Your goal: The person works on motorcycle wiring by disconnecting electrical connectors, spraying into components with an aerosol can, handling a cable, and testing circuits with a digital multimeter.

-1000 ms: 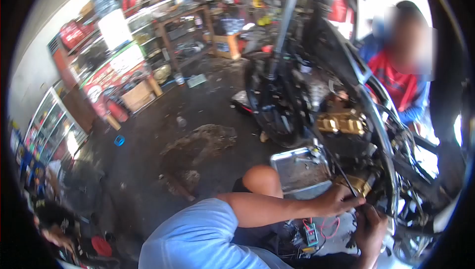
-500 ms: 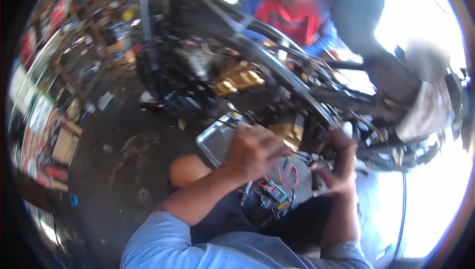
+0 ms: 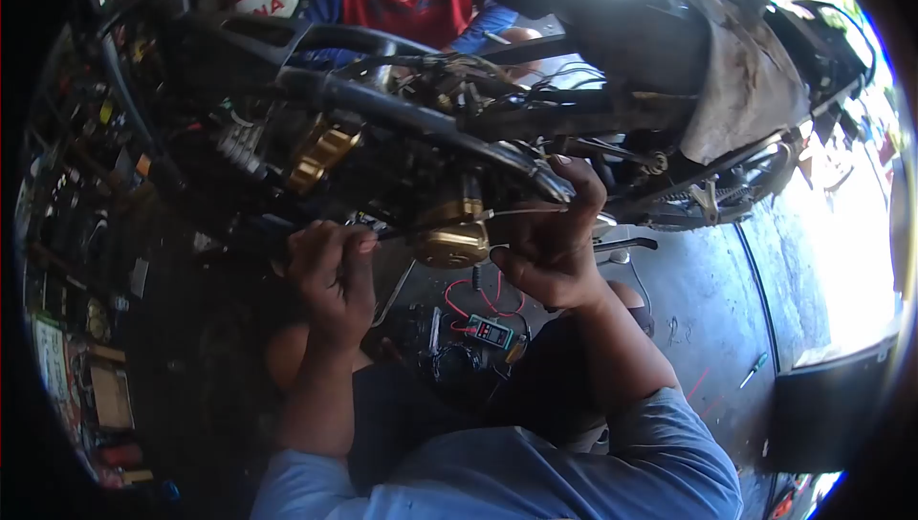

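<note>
A stripped motorcycle frame [image 3: 382,104] stretches across the view in front of me. My left hand [image 3: 330,276] is closed, pinching one end of a thin cable [image 3: 521,211] below the frame. That cable runs dark, then pale, past the gold engine cover [image 3: 451,245] towards my right hand [image 3: 564,243]. The right-hand fingers curl at the cable's other end, under the frame tube, with the thumb apart; part of this grip is hidden. Between my legs a green multimeter [image 3: 491,332] with a red test lead [image 3: 459,292] lies near bundled black wires [image 3: 457,362].
A person in a red and blue shirt [image 3: 406,4] sits beyond the frame. A worn flap [image 3: 751,90] hangs at the rear. On the floor to the right are a screwdriver [image 3: 754,369] and a black box [image 3: 830,417]. Clutter lines the left side.
My view has swung right and the frame now sits lower and further left. My hands have moved apart, and the cable stretches between them.
</note>
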{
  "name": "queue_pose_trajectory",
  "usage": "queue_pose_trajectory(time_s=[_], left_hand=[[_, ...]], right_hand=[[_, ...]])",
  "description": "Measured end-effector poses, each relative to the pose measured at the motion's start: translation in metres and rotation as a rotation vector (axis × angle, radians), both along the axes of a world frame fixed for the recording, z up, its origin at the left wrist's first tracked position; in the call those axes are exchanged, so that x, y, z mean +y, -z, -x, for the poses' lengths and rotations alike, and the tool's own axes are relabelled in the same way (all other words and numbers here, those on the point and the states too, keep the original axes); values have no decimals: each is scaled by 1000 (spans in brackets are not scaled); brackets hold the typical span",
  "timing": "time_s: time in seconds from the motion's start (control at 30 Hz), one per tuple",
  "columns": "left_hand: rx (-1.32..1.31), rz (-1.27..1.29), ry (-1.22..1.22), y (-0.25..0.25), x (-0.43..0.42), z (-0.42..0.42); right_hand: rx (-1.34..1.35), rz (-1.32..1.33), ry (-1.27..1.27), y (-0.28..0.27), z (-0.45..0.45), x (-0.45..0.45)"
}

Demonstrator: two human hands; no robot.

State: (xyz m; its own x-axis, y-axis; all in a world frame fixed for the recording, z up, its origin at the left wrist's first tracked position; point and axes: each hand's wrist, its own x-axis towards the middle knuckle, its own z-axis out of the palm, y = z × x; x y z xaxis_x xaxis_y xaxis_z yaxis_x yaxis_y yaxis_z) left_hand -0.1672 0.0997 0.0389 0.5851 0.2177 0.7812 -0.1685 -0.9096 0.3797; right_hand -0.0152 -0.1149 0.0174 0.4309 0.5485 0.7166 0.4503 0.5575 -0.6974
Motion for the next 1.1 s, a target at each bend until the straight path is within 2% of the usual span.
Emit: queue_pose_trajectory(time_s=[0.1, 0.17, 0.43, 0.53, 0.77, 0.87, 0.97, 1.1], left_hand=[[-60, 38, -53, -2, 2, -1], [-74, 158, -43, -6, 7, 1], [-80, 88, -72, -8, 17, 0], [-84, 59, -72, -9, 15, 0], [-37, -1, -107, -10, 11, 3], [-31, -5, -95, -10, 11, 3], [-39, -9, -99, -10, 12, 4], [-66, -2, -116, -9, 17, 4]], right_hand=[[-81, -23, 13, -2, 6, 7], [-87, -87, 47, -2, 9, 8], [-161, -41, -46, 4, 20, 22], [-98, -28, -101, 3, 23, 25], [-139, 47, -92, 12, 26, 36], [31, 75, -108, 18, 31, 43], [-85, 172, -61, 18, 29, 44], [-76, 115, -106, 27, 22, 46]])
